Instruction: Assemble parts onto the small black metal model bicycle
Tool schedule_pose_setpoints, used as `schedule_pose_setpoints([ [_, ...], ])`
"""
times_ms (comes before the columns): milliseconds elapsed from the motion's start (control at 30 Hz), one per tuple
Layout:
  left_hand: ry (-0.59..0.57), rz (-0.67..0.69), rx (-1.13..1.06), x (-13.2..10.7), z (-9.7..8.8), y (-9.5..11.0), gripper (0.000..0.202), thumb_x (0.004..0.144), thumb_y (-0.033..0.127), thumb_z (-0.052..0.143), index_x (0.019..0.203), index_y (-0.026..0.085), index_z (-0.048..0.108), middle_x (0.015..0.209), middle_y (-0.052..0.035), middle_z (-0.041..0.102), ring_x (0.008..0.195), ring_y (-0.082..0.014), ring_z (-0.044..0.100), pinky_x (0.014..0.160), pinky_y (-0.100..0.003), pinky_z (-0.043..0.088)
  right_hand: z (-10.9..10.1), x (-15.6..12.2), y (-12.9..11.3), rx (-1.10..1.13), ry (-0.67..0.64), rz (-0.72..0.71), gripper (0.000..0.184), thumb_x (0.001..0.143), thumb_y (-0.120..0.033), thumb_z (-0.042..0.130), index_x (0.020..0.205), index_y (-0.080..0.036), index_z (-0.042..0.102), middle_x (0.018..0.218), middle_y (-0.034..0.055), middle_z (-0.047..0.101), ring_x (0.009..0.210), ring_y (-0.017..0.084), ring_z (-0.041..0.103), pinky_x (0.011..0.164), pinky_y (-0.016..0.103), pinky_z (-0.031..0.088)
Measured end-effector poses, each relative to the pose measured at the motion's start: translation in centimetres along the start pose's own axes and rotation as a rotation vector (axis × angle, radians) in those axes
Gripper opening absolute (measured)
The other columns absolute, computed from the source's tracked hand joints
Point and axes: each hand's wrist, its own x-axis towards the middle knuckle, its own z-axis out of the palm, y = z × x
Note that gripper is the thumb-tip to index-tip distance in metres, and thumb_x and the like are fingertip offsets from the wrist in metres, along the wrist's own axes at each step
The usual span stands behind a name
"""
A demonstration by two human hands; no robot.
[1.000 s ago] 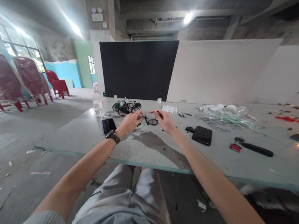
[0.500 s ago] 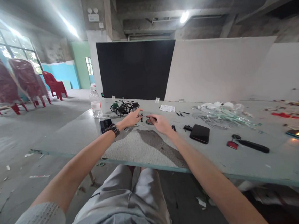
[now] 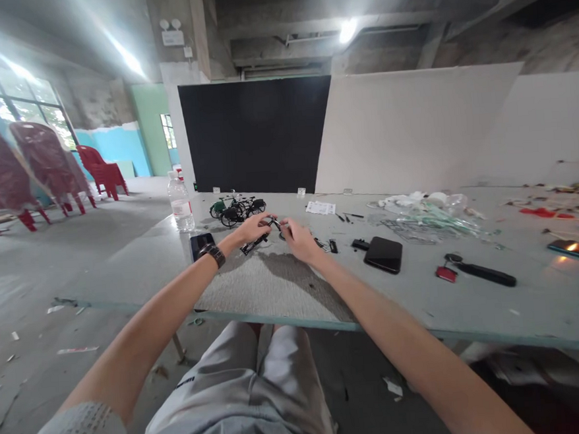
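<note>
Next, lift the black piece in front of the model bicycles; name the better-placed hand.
Left hand, probably: the black piece lies close by it; the right hand is farther off. Both seem to hold a small part.

No legible lettering anywhere

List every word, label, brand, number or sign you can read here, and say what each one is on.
No text is legible; the places with print or marks are:
Shorts: dark lettering on one leg, too blurred to read.
Bottle: label with some red, too small to read.
White paper: faint print, too small to read.
Sleeve: rows of small marks; cannot tell whether they are letters.
</note>
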Motion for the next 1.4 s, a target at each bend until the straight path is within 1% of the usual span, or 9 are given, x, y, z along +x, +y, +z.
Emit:
schedule_pose_setpoints([
  [67, -0.027, -0.005, 0.061, -0.3, 0.2, 0.3, 0.045, 0.085, 0.027, 0.064, 0.13, 0.021, 0.061, 0.102, -0.0106, 0.069, 0.089, -0.022, 0.063, 0.08, -0.034, 0.05, -0.1, -0.2, -0.3, -0.044, -0.019, -0.002, 0.046, 0.105, -0.053, 0.027, 0.116, -0.021, 0.056, 0.067, 0.0031, 0.06, 0.051, 0.019, 0.05, 0.054, 0.029, 0.031],
  [167, 0.01, -0.041, 0.043, -0.9, 0.7, 0.7, 0.04, 0.089, 0.033, 0.062, 0.129, 0.025, 0.06, 0.103, -0.0087, 0.066, 0.087, -0.0205, 0.061, 0.076, -0.032, 0.048, -0.5, -0.6, -0.9, -0.157, -0.018, -0.023, 0.05, 0.106, -0.054, 0.022, 0.119, -0.019, 0.056, 0.067, 0.0038, 0.062, 0.048, 0.018, 0.048, 0.051, 0.028, 0.027],
  [300, 0.088, 0.012, -0.159, -1.5, 1.7, 1.0, 0.03, 0.096, 0.043, 0.057, 0.116, 0.022, 0.064, 0.088, -0.0049, 0.062, 0.085, -0.0186, 0.06, 0.081, -0.03, 0.047, -0.9, -0.8, -1.8, -0.289, 0.044, -0.046, 0.044, 0.107, -0.047, 0.022, 0.123, -0.021, 0.055, 0.079, 0.0063, 0.071, 0.059, 0.021, 0.06, 0.053, 0.027, 0.028],
  [400, 0.176, 0.044, -0.335, -1.6, 2.4, 0.9, 0.045, 0.102, 0.056, 0.041, 0.11, 0.018, 0.065, 0.082, -0.0045, 0.061, 0.082, -0.0179, 0.06, 0.082, -0.03, 0.047, -0.9, -0.9, -2.3, -0.335, 0.068, -0.059, 0.039, 0.107, -0.041, 0.025, 0.122, -0.021, 0.055, 0.085, 0.0071, 0.073, 0.071, 0.023, 0.066, 0.057, 0.027, 0.031],
  [467, 0.217, 0.035, -0.412, -1.6, 2.8, 0.9, 0.047, 0.101, 0.059, 0.04, 0.11, 0.019, 0.063, 0.081, -0.0035, 0.062, 0.082, -0.0173, 0.061, 0.083, -0.029, 0.047, -0.9, -0.9, -2.5, -0.349, 0.074, -0.066, 0.037, 0.107, -0.04, 0.026, 0.12, -0.022, 0.056, 0.085, 0.0065, 0.074, 0.072, 0.023, 0.067, 0.057, 0.028, 0.03],
  [700, 0.232, 0.018, -0.548, -2.0, 3.3, 1.3, 0.028, 0.098, 0.046, 0.056, 0.105, 0.019, 0.061, 0.081, -0.0007, 0.062, 0.083, -0.0146, 0.062, 0.082, -0.025, 0.047, -1.0, -1.0, -3.1, -0.378, 0.092, -0.046, 0.036, 0.107, -0.038, 0.028, 0.122, -0.021, 0.056, 0.089, 0.0068, 0.075, 0.073, 0.023, 0.067, 0.059, 0.028, 0.032],
  [900, 0.219, 0.026, -0.526, -2.2, 3.4, 1.3, 0.024, 0.099, 0.042, 0.057, 0.109, 0.021, 0.058, 0.076, 0.0014, 0.061, 0.079, -0.0129, 0.061, 0.077, -0.023, 0.046, -1.0, -1.2, -3.4, -0.373, 0.116, -0.082, 0.037, 0.107, -0.037, 0.027, 0.122, -0.021, 0.056, 0.094, 0.0077, 0.076, 0.074, 0.022, 0.067, 0.061, 0.027, 0.034],
  [1200, 0.225, 0.013, -0.515, -2.4, 3.4, 1.5, 0.022, 0.1, 0.042, 0.055, 0.107, 0.021, 0.056, 0.076, 0.0013, 0.06, 0.078, -0.0128, 0.06, 0.076, -0.023, 0.046, -1.2, -1.2, -3.5, -0.379, 0.086, -0.105, 0.039, 0.106, -0.037, 0.024, 0.12, -0.019, 0.056, 0.088, 0.0083, 0.074, 0.066, 0.021, 0.064, 0.057, 0.028, 0.031],
  [1400, 0.246, 0.036, -0.5, -2.2, 3.5, 1.1, 0.023, 0.1, 0.042, 0.053, 0.105, 0.02, 0.058, 0.077, 0.0008, 0.061, 0.077, -0.0126, 0.059, 0.074, -0.023, 0.045, -1.0, -1.1, -3.2, -0.385, 0.098, -0.121, 0.038, 0.106, -0.036, 0.025, 0.122, -0.018, 0.055, 0.089, 0.0084, 0.075, 0.069, 0.022, 0.064, 0.058, 0.029, 0.031],
])
